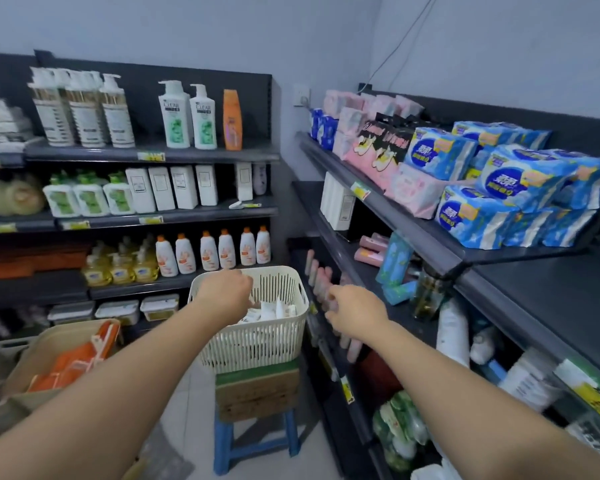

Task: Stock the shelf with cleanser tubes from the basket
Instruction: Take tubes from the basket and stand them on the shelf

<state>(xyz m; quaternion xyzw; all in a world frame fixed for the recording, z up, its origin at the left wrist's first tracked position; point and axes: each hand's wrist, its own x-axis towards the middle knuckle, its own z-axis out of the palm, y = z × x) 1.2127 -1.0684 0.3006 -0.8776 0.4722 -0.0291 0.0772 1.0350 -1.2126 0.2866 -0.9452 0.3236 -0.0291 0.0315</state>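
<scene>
Below, perhaps cardboard (257,393) between basket (257,341), stool (222,445).

The left forearm (118,372) rises from the lower left corner to the left hand (224,294) at centre frame, palm down with fingers bent downward, while the right forearm (471,379) runs from the lower right to the right hand (355,311), its blurred fingers curled leftward.

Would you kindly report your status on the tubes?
Left hand in basket over white tubes, grip unclear. Right hand at shelved pink tube row, grip unclear. Nothing blocking.
</scene>
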